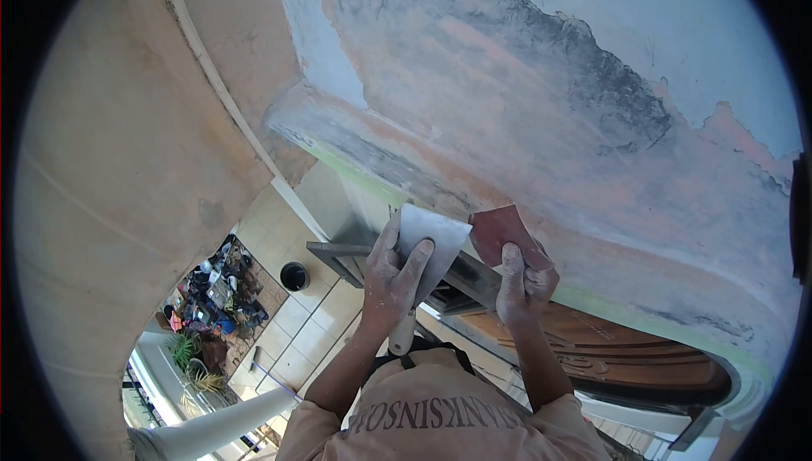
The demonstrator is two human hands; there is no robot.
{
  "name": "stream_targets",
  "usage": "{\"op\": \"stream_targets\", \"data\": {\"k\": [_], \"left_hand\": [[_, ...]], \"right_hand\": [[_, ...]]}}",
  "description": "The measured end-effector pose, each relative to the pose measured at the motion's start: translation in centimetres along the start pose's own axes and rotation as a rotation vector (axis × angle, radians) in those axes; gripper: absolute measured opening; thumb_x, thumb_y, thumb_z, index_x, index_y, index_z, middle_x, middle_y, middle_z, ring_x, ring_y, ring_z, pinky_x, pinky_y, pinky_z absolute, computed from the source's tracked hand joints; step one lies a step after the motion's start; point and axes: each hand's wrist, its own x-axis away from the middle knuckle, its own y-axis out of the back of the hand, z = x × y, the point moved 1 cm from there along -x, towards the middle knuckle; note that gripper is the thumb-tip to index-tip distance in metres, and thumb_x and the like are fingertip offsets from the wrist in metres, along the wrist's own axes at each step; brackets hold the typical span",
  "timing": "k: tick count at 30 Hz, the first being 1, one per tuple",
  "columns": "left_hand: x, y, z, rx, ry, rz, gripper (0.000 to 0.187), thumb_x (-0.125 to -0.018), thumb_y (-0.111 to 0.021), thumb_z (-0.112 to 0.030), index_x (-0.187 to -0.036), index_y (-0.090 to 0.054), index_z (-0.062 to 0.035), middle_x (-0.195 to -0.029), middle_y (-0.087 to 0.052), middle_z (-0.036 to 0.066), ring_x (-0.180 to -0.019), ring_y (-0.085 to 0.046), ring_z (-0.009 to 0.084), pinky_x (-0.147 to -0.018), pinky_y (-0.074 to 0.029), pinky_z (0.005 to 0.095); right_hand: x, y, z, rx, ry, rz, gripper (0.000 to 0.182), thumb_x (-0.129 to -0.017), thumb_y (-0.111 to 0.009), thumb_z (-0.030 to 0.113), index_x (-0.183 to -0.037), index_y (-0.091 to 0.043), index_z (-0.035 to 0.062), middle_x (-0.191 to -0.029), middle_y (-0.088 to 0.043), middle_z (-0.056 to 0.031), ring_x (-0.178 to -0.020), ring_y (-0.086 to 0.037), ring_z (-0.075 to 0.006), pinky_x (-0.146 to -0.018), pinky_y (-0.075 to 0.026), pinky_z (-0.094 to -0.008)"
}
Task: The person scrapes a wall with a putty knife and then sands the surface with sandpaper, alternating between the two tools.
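Observation:
My left hand grips a putty knife by its broad blade. The thumb lies flat on the pale, dusty face of the putty knife, and its handle points down toward my waist. In my right hand is a reddish-brown piece of sandpaper, slightly curved and pinched under the thumb. White dust coats both hands. They are side by side in front of my chest, with the sandpaper's left corner close to the blade's right corner. Beyond them is a patchy plastered wall with grey, pink and pale blue areas.
Far below, a black bucket stands on the tiled floor. Assorted belongings are heaped near potted plants. Dark metal framing passes behind my hands. A carved wooden panel is below the ledge at right; a curved wall rises at left.

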Motion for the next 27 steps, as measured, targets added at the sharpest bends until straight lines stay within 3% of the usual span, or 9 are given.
{"op": "stream_targets", "data": {"k": [3, 7, 13, 16, 19, 23, 24, 26, 27], "left_hand": [[0.0, 0.1, 0.7, 0.293, 0.197, -0.013, 0.035, -0.091, -0.057, -0.015, -0.12, -0.048, 0.0028, -0.101, -0.06, 0.007, -0.086, -0.057, 0.0084, -0.073, -0.047, 0.0213], [2.4, 0.4, 0.4, 0.404, 0.351, 0.028, 0.023, -0.093, -0.055, -0.022, -0.105, -0.051, -0.0036, -0.09, -0.06, 0.003, -0.074, -0.057, 0.007, -0.065, -0.048, 0.0202], [4.2, 0.6, 0.2, 0.466, 0.51, -0.012, 0.027, -0.093, -0.049, -0.025, -0.112, -0.045, -0.0064, -0.08, -0.059, 0.01, -0.057, -0.057, 0.0149, -0.047, -0.046, 0.0212], [4.4, 1.1, 1.0, 0.489, 0.408, 0.063, 0.029, -0.093, -0.049, -0.025, -0.115, -0.042, -0.0073, -0.078, -0.058, 0.012, -0.046, -0.053, 0.0167, -0.04, -0.041, 0.0219], [3.8, 1.9, 1.1, 0.507, 0.41, -0.011, 0.03, -0.092, -0.05, -0.022, -0.117, -0.04, -0.0078, -0.077, -0.058, 0.012, -0.038, -0.046, 0.0146, -0.035, -0.036, 0.0225], [0.7, 4.1, 2.2, 0.383, 0.199, -0.03, 0.03, -0.092, -0.049, -0.013, -0.119, -0.036, -0.0056, -0.079, -0.058, 0.013, -0.043, -0.045, 0.0116, -0.037, -0.035, 0.0234], [-0.3, 4.2, 2.2, 0.239, 0.126, -0.115, 0.03, -0.091, -0.052, -0.014, -0.117, -0.04, -0.0081, -0.079, -0.055, 0.006, -0.043, -0.042, 0.0076, -0.035, -0.032, 0.0199], [-2.5, 7.4, 4.8, -0.346, -0.111, -0.25, 0.053, -0.087, -0.061, -0.023, -0.127, -0.036, 0.001, -0.102, -0.058, 0.017, -0.068, -0.059, 0.0196, -0.056, -0.049, 0.0277], [-3.7, 7.7, 5.7, -0.535, -0.135, -0.384, 0.062, -0.085, -0.064, -0.026, -0.129, -0.033, 0.0052, -0.111, -0.052, 0.021, -0.083, -0.056, 0.0249, -0.07, -0.047, 0.0313]], "right_hand": [[0.0, 0.4, -0.7, 0.116, 0.083, 0.019, 0.026, -0.09, -0.053, 0.003, -0.113, -0.057, -0.0068, -0.096, -0.066, -0.0166, -0.082, -0.062, -0.0158, -0.073, -0.048, -0.027], [-0.3, 1.4, -1.4, 0.132, 0.097, 0.07, 0.026, -0.09, -0.053, 0.003, -0.114, -0.058, -0.0055, -0.1, -0.066, -0.0204, -0.087, -0.064, -0.0205, -0.077, -0.048, -0.0287], [-0.4, 2.4, -1.2, 0.189, -0.018, 0.048, 0.022, -0.09, -0.053, 0.004, -0.104, -0.06, -0.0113, -0.103, -0.064, -0.0199, -0.093, -0.061, -0.0199, -0.082, -0.045, -0.0281], [-0.2, 2.3, -1.7, 0.174, 0.077, 0.037, 0.023, -0.09, -0.053, 0.004, -0.105, -0.059, -0.0118, -0.103, -0.064, -0.0204, -0.094, -0.062, -0.0207, -0.083, -0.045, -0.0286], [-0.9, 2.1, -0.8, 0.163, -0.007, 0.085, 0.022, -0.09, -0.052, 0.003, -0.108, -0.06, -0.009, -0.099, -0.065, -0.0201, -0.089, -0.063, -0.0197, -0.079, -0.047, -0.0282], [-1.9, 2.1, -0.4, 0.263, 0.017, 0.144, 0.023, -0.089, -0.052, 0.0, -0.11, -0.06, -0.0058, -0.102, -0.066, -0.019, -0.084, -0.064, -0.0166, -0.073, -0.048, -0.027], [-2.2, 2.1, -0.4, 0.289, 0.013, 0.162, 0.023, -0.088, -0.052, -0.001, -0.109, -0.06, -0.0058, -0.103, -0.066, -0.0187, -0.083, -0.064, -0.0162, -0.073, -0.048, -0.0269], [-2.3, 1.9, -0.4, 0.354, 0.033, 0.185, 0.025, -0.087, -0.051, -0.002, -0.111, -0.06, -0.0047, -0.104, -0.066, -0.0193, -0.074, -0.064, -0.0169, -0.066, -0.049, -0.0262], [-2.2, 1.8, -0.8, 0.379, 0.071, 0.192, 0.026, -0.087, -0.051, -0.003, -0.112, -0.06, -0.0046, -0.105, -0.065, -0.0199, -0.072, -0.064, -0.0175, -0.065, -0.048, -0.0259]]}}
